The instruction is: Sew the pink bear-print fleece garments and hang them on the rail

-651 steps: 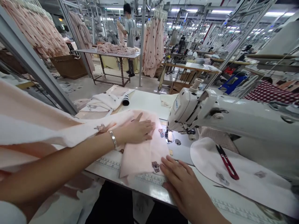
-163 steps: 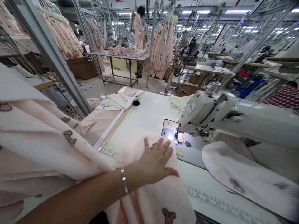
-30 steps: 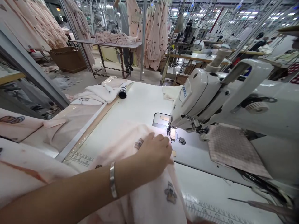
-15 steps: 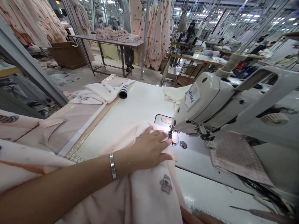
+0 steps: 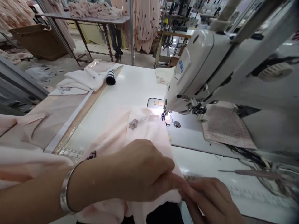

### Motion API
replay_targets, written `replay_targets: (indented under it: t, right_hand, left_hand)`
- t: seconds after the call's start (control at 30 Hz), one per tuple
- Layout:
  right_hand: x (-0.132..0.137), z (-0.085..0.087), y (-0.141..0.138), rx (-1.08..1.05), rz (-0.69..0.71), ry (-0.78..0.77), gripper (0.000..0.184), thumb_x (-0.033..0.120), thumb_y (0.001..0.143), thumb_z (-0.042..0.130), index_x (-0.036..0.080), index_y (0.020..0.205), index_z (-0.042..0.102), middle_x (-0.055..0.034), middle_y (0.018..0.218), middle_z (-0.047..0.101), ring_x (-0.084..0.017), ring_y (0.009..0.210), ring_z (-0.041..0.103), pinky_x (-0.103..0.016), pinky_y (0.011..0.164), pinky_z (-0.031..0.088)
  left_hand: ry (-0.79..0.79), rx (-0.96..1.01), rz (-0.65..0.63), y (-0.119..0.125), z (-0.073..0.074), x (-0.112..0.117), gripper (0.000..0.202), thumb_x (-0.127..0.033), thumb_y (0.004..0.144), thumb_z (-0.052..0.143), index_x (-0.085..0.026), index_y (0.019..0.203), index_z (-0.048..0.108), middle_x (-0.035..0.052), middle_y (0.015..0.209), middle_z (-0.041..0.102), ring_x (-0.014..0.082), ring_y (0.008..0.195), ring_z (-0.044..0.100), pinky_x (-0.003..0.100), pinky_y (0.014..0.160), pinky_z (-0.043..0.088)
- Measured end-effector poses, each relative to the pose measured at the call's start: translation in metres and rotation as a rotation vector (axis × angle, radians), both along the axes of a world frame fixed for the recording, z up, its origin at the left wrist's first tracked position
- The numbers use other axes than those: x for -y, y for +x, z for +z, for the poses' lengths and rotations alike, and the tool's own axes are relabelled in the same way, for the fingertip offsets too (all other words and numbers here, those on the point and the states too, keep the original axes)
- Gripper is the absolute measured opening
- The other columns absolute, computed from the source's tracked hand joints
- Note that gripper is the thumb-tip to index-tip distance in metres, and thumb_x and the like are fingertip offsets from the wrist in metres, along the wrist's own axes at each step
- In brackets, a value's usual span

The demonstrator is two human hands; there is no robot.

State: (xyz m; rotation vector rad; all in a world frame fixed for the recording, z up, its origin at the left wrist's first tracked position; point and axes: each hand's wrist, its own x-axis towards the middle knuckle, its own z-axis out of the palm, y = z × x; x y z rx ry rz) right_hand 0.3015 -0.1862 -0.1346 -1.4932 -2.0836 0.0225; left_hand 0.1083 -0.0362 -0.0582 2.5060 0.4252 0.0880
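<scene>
A pale pink fabric [image 5: 142, 130] with small printed figures lies on the white sewing table [image 5: 133, 90], its far edge under the needle of the white sewing machine [image 5: 210, 59]. My left hand [image 5: 142, 169], with a metal bangle on the wrist, is closed and pinches the near right edge of the fabric. My right hand [image 5: 211, 199] meets it from the right, fingers pressed together on the same edge at the table's front. More of the pink fabric hangs off the table to the left.
A black-and-white striped roll [image 5: 110, 77] and folded white pieces [image 5: 78, 81] lie at the table's far left. A checked cloth [image 5: 225, 127] rests on the machine bed. A thin pointed tool [image 5: 252, 173] lies at the right. Beyond, a metal table [image 5: 93, 18] holds stacked pink garments.
My left hand pulled back from beside the needle to the table's front edge and closed on the fabric. My right hand came into view and joined it. The view dipped closer.
</scene>
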Motion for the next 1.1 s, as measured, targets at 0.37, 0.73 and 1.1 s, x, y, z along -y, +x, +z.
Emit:
replay_targets:
  t: [0.37,0.73,1.1]
  right_hand:
    - [-0.003,0.005,0.000,0.115,0.054,0.025,0.028,0.008,0.083,0.054,0.014,0.109,0.063,-0.0101,0.105,0.065,-0.021,0.093,0.055,-0.036,0.076,0.045]
    - [-0.087,0.018,0.004,0.234,0.238,0.070,0.023,0.011,0.087,0.050,0.015,0.105,0.065,-0.0051,0.107,0.068,-0.020,0.085,0.055,-0.033,0.068,0.041]
    - [-0.153,-0.001,0.032,0.282,0.131,0.026,0.026,0.024,0.091,0.046,0.021,0.112,0.060,-0.0069,0.094,0.063,-0.016,0.079,0.062,-0.030,0.071,0.051]
  left_hand:
    - [0.320,-0.024,0.140,-0.014,-0.057,0.003,0.051,-0.046,0.093,0.040,-0.019,0.136,0.038,0.0132,0.149,0.027,0.0317,0.140,0.017,0.065,0.108,0.007]
    - [0.413,0.086,-0.112,-0.004,-0.057,-0.114,0.058,-0.053,0.090,0.043,-0.016,0.134,0.044,0.0163,0.143,0.038,0.0292,0.136,0.028,0.049,0.112,0.012]
    - [0.507,-0.018,-0.199,0.037,-0.055,-0.215,0.064,-0.054,0.088,0.044,-0.016,0.140,0.037,0.0108,0.149,0.029,0.0266,0.140,0.020,0.042,0.113,0.009]
